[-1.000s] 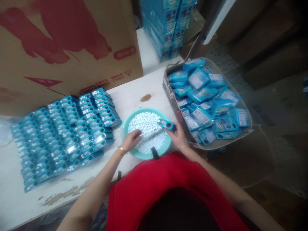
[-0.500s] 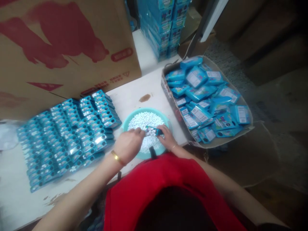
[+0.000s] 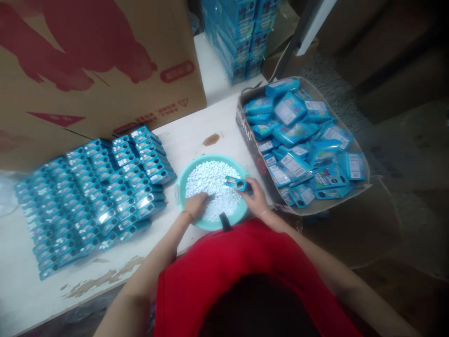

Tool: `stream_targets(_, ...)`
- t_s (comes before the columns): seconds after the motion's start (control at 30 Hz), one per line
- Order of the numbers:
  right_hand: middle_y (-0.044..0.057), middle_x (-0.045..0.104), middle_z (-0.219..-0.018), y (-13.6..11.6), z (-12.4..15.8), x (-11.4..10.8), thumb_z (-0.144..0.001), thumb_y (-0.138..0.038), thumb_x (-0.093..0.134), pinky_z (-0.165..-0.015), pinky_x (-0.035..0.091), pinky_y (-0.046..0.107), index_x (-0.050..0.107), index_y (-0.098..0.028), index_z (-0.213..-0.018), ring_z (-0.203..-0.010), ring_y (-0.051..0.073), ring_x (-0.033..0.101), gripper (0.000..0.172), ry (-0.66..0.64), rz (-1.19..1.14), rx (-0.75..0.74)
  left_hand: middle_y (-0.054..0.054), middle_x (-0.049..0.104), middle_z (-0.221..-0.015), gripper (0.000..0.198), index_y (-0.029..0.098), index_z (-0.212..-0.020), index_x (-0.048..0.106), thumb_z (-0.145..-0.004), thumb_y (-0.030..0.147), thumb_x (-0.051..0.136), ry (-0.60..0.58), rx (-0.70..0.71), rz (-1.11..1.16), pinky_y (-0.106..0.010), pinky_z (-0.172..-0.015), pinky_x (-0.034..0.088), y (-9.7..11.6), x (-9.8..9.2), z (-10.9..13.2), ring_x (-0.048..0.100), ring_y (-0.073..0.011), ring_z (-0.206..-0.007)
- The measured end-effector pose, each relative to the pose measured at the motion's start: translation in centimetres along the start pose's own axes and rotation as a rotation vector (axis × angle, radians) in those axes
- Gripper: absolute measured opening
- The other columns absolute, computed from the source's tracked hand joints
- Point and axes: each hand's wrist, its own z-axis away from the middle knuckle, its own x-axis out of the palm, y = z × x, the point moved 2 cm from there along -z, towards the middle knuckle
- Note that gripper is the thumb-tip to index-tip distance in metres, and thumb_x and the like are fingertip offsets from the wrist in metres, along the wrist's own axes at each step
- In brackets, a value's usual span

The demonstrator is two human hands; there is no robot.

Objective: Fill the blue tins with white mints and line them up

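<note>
A round turquoise basin (image 3: 181, 187) stands before me, filled with small white pellets (image 3: 210, 175). My left hand (image 3: 196, 205) is in the basin, fingers closed and low against the pellets. A thin greyish thing (image 3: 211, 197) pokes out from its fingertips, too blurred to name. Over the basin's right side, my right hand (image 3: 256, 199) grips a small blue carton (image 3: 235, 183) by its right end. That carton is tilted, its narrow printed face with a dark round spot turned up.
Left of the basin, many similar blue cartons (image 3: 94, 201) stand in tight rows on the white table (image 3: 175, 135). An open cardboard box (image 3: 247, 133) of blue packets (image 3: 294, 133) is at the right. A large brown carton (image 3: 175, 37) and stacked blue boxes (image 3: 242, 42) stand behind.
My left hand has moved away from the blue carton, down into the white pellets. My right hand has shifted slightly right, and the carton's printed face now shows.
</note>
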Motion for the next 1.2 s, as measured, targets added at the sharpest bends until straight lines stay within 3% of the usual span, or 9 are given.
stream_targets(0.1,0.006,0.058,-0.104,0.0,-0.2,-0.2,-0.081,-0.035,0.065,-0.092,0.046,0.038,0.052,-0.024,-0.110,-0.102,0.023,0.057,0.033,0.037,0.005,0.036,-0.006,0.066,-0.103,0.023,0.022,-0.106,0.057,-0.091,0.032,0.043,0.040,0.042,0.117,-0.029,-0.082,0.044,1.8,2.5,-1.8,0.060,-0.0194,-0.096)
stream_targets(0.2,0.006,0.059,-0.103,0.1,-0.2,-0.3,-0.081,-0.037,0.066,-0.090,0.046,0.037,0.052,-0.023,-0.111,-0.099,0.022,0.057,0.036,0.067,-0.011,0.073,-0.004,0.067,-0.098,0.025,0.022,-0.105,0.057,-0.090,0.036,0.045,0.057,0.070,0.206,-0.029,-0.080,0.046,1.8,2.6,-1.7,0.061,-0.0177,-0.089)
stream_targets(0.33,0.005,0.059,-0.101,0.2,-0.1,-0.3,-0.080,-0.037,0.066,-0.088,0.047,0.037,0.052,-0.023,-0.109,-0.097,0.022,0.057,0.035,0.083,-0.010,0.068,-0.003,0.066,-0.092,0.029,0.020,-0.103,0.057,-0.089,0.042,0.045,0.110,0.138,0.324,-0.028,-0.075,0.047,-0.6,0.0,1.0,0.060,-0.0157,-0.080)
stream_targets(0.47,0.006,0.058,-0.101,0.2,-0.1,0.2,-0.082,-0.032,0.063,-0.091,0.046,0.039,0.052,-0.023,-0.109,-0.100,0.023,0.057,0.030,0.024,0.009,0.015,-0.005,0.066,-0.098,0.028,0.020,-0.103,0.058,-0.089,0.042,0.048,0.211,0.249,0.397,-0.029,-0.078,0.047,-1.5,-4.5,4.5,0.061,-0.0163,-0.085)
stream_targets(0.73,0.008,0.059,-0.110,-0.3,0.3,2.6,-0.080,-0.017,0.053,-0.103,0.039,0.049,0.051,-0.024,-0.113,-0.109,0.026,0.055,0.033,-0.150,0.002,-0.138,-0.005,0.065,-0.095,0.023,0.019,-0.101,0.058,-0.093,0.035,0.042,0.192,0.300,-0.075,-0.028,-0.069,0.047,4.1,-11.8,7.6,0.061,-0.0180,-0.084)
stream_targets(0.87,0.008,0.059,-0.109,-0.4,0.4,3.5,-0.080,-0.016,0.052,-0.107,0.036,0.050,0.051,-0.023,-0.114,-0.108,0.025,0.055,0.035,-0.155,-0.026,-0.179,-0.008,0.063,-0.088,0.023,0.016,-0.093,0.059,-0.093,0.024,0.038,0.131,0.229,-0.397,-0.029,-0.059,0.044,8.0,-13.5,8.4,0.059,-0.0212,-0.079)
stream_targets(0.97,0.007,0.060,-0.107,-0.5,0.6,3.6,-0.081,-0.019,0.053,-0.106,0.036,0.050,0.052,-0.024,-0.113,-0.107,0.024,0.055,0.032,-0.168,-0.066,-0.168,-0.009,0.060,-0.088,0.025,0.017,-0.091,0.061,-0.090,0.012,0.036,0.125,0.229,-0.447,-0.031,-0.060,0.044,9.7,-14.6,9.4,0.057,-0.0213,-0.078)
stream_targets(1.13,0.006,0.061,-0.108,-1.0,1.3,3.4,-0.081,-0.029,0.062,-0.098,0.043,0.046,0.054,-0.025,-0.112,-0.105,0.024,0.057,0.032,-0.182,-0.162,-0.060,-0.009,0.057,-0.103,0.024,0.021,-0.107,0.058,-0.090,0.032,0.046,0.185,0.188,-0.214,-0.033,-0.072,0.047,8.0,-14.5,10.0,0.058,-0.0219,-0.089)
stream_targets(1.2,0.007,0.062,-0.109,-1.7,1.7,3.9,-0.080,-0.032,0.065,-0.094,0.046,0.044,0.054,-0.025,-0.114,-0.104,0.025,0.058,0.037,-0.207,-0.190,-0.016,-0.011,0.053,-0.119,0.050,0.021,-0.125,0.047,-0.084,0.050,0.054,0.242,0.251,-0.081,-0.033,-0.078,0.048,6.5,-13.3,9.4,0.058,-0.0235,-0.098)
